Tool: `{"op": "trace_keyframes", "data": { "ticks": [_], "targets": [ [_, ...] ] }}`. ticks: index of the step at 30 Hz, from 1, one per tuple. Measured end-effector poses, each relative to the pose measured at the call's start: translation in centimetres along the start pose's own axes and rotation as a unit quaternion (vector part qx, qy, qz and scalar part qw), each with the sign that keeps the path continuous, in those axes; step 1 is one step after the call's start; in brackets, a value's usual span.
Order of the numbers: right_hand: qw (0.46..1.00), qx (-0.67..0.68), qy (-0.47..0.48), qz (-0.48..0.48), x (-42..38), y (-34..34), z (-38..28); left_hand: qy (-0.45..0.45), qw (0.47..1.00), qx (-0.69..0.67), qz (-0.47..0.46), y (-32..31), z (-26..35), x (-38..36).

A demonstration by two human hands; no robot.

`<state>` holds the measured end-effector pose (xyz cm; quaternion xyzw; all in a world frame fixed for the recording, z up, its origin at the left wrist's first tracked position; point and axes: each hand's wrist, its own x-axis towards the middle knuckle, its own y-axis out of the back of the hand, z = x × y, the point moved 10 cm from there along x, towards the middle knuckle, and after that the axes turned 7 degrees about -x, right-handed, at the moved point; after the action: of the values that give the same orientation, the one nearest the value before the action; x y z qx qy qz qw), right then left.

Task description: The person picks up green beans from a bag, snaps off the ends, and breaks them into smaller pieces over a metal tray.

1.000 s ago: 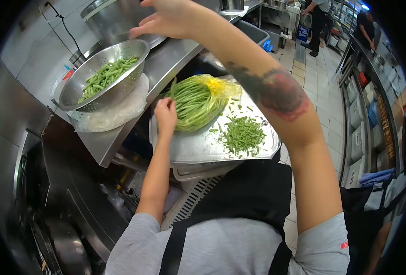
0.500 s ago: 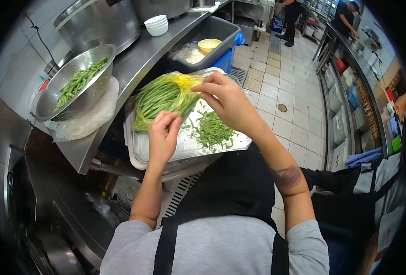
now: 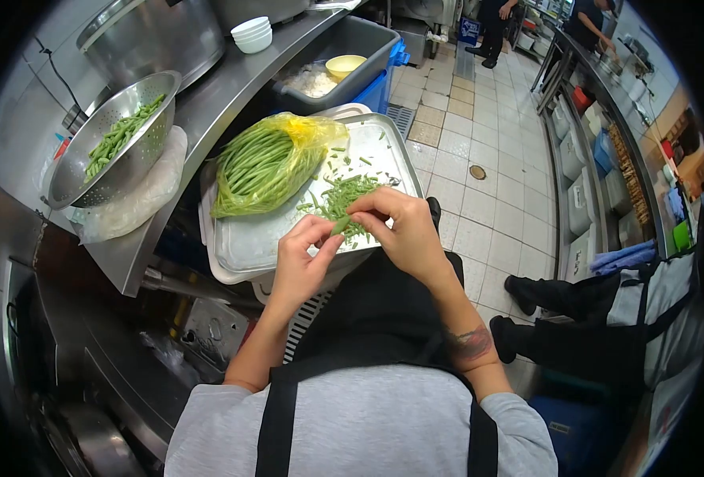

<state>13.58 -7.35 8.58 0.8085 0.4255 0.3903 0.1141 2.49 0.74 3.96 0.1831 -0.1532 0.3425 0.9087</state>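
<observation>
Over the near edge of a metal tray (image 3: 245,248), my left hand (image 3: 302,256) pinches a green bean (image 3: 341,226) between thumb and fingers. My right hand (image 3: 405,235) meets it from the other side, its thumb and fingertips closed at the bean's end. Just beyond the fingertips lies a heap of short bean pieces (image 3: 350,191), with bits scattered across the tray. A yellowish clear plastic bag (image 3: 308,139) full of long whole green beans (image 3: 258,165) rests on the tray's left part, its mouth bunched toward the right.
On the steel counter (image 3: 245,111) at left, a tilted colander (image 3: 155,119) holds cut beans, near a large pot (image 3: 149,44) and stacked white bowls (image 3: 252,36). A grey bin (image 3: 372,48) stands behind the tray. A seated person's legs (image 3: 574,338) extend from the right; other people stand farther back.
Both hands have left the bag and come down toward me, over the near side of the tray. A green bean is now between their fingertips. The view has shifted slightly.
</observation>
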Motion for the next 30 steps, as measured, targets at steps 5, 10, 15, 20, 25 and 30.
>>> {"op": "trace_keyframes", "data": {
  "ticks": [5, 10, 15, 20, 25, 30],
  "targets": [
    [0.999, -0.022, -0.003, -0.042, -0.6, -0.3, 0.3, -0.108, 0.98, 0.163, 0.039, 0.6, 2.9, -0.2],
    [0.993, -0.105, 0.035, -0.042, -1.1, -0.9, 0.0, -0.101, 0.967, 0.233, 0.023, 0.3, 3.4, -0.2],
    [0.995, -0.07, 0.036, 0.058, -1.3, 0.0, -1.0, -0.025, 0.99, 0.128, 0.051, 0.3, 1.6, -0.4],
    [0.995, 0.013, -0.057, 0.087, -2.0, -0.2, 1.0, 0.036, 0.997, -0.049, 0.052, -0.7, -2.3, -0.9],
    [0.98, 0.097, -0.131, 0.112, -3.0, -1.4, 3.0, 0.157, 0.965, -0.203, 0.061, -3.2, -4.7, -2.2],
    [0.985, 0.053, -0.116, 0.117, -3.1, -0.6, 2.2, 0.176, 0.894, -0.369, 0.184, -0.3, -7.0, -1.2]
  ]
}}
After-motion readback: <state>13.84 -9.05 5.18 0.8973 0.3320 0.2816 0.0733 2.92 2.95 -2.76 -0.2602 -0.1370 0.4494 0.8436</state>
